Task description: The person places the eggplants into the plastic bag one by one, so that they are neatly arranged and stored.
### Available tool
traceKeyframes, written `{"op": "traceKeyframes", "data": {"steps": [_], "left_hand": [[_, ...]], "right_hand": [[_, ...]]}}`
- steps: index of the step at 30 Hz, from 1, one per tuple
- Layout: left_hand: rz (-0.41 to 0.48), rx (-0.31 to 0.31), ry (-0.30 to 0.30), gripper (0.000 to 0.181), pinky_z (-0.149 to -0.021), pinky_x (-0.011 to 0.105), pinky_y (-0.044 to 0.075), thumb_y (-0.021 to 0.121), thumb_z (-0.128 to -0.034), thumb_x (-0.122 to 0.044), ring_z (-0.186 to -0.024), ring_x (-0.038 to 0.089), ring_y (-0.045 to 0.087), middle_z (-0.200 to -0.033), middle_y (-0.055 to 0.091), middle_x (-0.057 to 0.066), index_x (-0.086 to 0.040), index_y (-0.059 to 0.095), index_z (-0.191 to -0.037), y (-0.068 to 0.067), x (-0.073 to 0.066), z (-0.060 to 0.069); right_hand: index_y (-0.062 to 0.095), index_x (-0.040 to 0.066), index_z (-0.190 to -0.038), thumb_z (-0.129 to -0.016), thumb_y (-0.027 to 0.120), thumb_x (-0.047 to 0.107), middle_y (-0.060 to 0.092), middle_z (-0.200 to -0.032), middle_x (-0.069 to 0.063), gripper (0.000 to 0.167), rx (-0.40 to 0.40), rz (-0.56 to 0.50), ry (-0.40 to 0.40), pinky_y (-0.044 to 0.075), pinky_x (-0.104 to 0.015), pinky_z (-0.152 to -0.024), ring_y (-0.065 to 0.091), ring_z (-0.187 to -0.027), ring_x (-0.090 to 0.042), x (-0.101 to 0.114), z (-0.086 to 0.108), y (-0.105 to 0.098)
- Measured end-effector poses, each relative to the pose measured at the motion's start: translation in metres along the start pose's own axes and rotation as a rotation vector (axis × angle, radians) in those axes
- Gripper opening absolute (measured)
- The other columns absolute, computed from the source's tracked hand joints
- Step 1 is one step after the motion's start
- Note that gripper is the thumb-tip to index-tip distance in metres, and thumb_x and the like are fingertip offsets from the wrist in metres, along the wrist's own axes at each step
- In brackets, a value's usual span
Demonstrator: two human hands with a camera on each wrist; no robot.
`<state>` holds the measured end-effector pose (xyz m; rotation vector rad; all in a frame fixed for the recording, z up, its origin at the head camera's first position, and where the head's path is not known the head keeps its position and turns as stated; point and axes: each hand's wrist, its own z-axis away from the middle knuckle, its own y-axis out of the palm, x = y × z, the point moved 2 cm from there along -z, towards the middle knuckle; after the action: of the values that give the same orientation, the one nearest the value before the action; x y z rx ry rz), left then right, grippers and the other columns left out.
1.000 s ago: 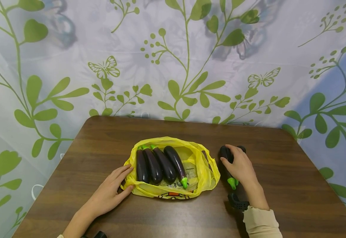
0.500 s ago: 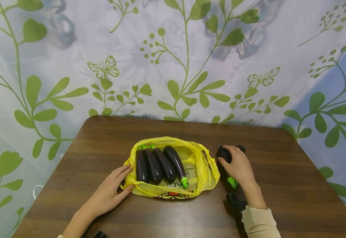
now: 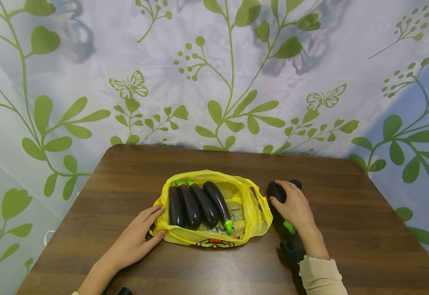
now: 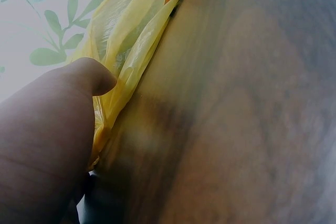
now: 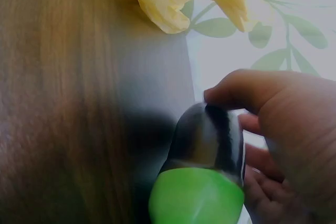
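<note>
A yellow plastic bag (image 3: 214,241) lies with its mouth spread wide on the table. Several dark purple eggplants (image 3: 190,205) with green caps sit side by side in its left half. My left hand (image 3: 137,233) holds the bag's left corner, fingers on the side and thumb on the near rim; the left wrist view shows the thumb bent onto the plastic. To the right of the bag, my right hand (image 3: 295,207) grips an eggplant (image 5: 205,140), its green cap toward the wrist. The dark end of another eggplant (image 3: 296,183) shows behind that hand, which hides the rest.
The brown wooden table (image 3: 126,172) reaches back to a patterned curtain (image 3: 214,73) with green leaves and butterflies. A black wrist device (image 3: 292,250) sits under the right wrist. The right half of the bag's inside shows printed plastic.
My right hand and the eggplant it grips have shifted slightly left, toward the bag. The dark end behind the hand has shifted left too. The left hand and bag stay put.
</note>
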<state>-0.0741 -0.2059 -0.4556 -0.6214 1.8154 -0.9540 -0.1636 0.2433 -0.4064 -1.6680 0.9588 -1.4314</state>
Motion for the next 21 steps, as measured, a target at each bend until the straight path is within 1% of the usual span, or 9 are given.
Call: {"op": "traceKeyframes", "data": {"steps": [5,12,17,21], "left_hand": [[0.002,-0.001,0.001,0.063,-0.112,0.06,0.042,0.065,-0.1021,-0.04,-0.144,0.034,0.044,-0.156,0.047,0.01,-0.008,0.047,-0.154,-0.0005,-0.0006,0.0],[0.005,-0.004,-0.001,0.063,-0.111,0.061,0.042,0.066,-0.102,-0.039,-0.144,0.035,0.044,-0.156,0.047,0.012,-0.008,0.048,-0.154,-0.0005,-0.0017,0.0002],[0.007,-0.003,-0.001,0.063,-0.111,0.061,0.042,0.066,-0.1019,-0.038,-0.143,0.036,0.045,-0.155,0.048,0.012,-0.007,0.048,-0.153,-0.0005,-0.0021,0.0],[0.009,0.0,-0.001,0.063,-0.111,0.061,0.042,0.066,-0.1018,-0.039,-0.143,0.036,0.045,-0.155,0.048,0.012,-0.007,0.048,-0.153,-0.0007,-0.0024,-0.0004]], "right_hand": [[0.05,0.002,-0.15,-0.096,0.07,0.019,0.049,-0.15,-0.028,0.06,-0.01,-0.046,-0.014,0.044,-0.068,-0.104,0.049,-0.132,-0.051,-0.0006,0.0,-0.0011],[0.052,0.002,-0.148,-0.096,0.069,0.017,0.057,-0.139,-0.03,0.056,-0.035,-0.093,-0.023,0.056,-0.061,-0.089,0.061,-0.117,-0.05,-0.0008,0.0009,-0.003],[0.052,0.003,-0.148,-0.097,0.068,0.016,0.059,-0.136,-0.03,0.055,-0.046,-0.131,-0.018,0.056,-0.06,-0.09,0.061,-0.117,-0.049,-0.001,0.0011,-0.0044],[0.052,0.004,-0.149,-0.098,0.067,0.016,0.057,-0.137,-0.029,0.055,-0.049,-0.16,-0.008,0.055,-0.06,-0.094,0.06,-0.12,-0.048,-0.0017,0.0013,-0.005]]}}
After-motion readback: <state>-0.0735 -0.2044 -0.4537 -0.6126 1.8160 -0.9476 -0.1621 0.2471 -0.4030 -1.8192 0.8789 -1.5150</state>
